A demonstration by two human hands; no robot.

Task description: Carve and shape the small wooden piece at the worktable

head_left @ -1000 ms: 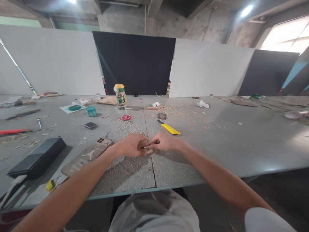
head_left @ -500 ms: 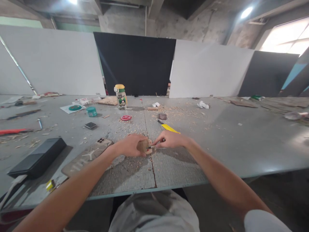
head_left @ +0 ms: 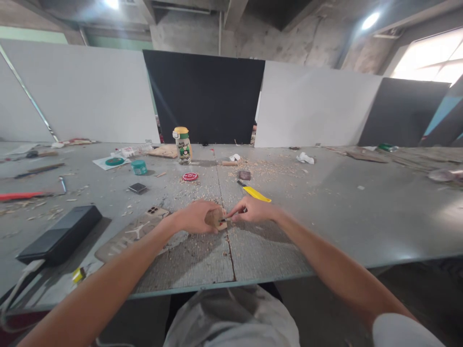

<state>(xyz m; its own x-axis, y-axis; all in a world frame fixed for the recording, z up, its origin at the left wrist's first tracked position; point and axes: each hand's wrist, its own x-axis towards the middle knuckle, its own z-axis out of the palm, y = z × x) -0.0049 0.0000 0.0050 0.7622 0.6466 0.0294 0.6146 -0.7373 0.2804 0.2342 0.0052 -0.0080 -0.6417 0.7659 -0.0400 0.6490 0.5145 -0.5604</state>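
My left hand [head_left: 195, 217] grips a small brown wood piece [head_left: 215, 218] against the grey table [head_left: 325, 212], near the seam between two boards. My right hand [head_left: 253, 211] pinches a thin carving tool [head_left: 227, 220] whose tip touches the wood piece. Wood shavings lie scattered under and around both hands. A yellow utility knife [head_left: 255, 193] lies just beyond my right hand.
A phone in a tan case [head_left: 132, 233] and a black box [head_left: 61, 233] lie to the left. Further back stand a yellow-lidded bottle [head_left: 182, 144], a teal jar [head_left: 139, 166], a red round lid [head_left: 190, 177] and a small black square [head_left: 138, 188]. White and black panels close the far edge.
My right hand has drawn slightly to the right, uncovering more of the wood piece, with the tool tip kept on it. The left hand has stayed put.
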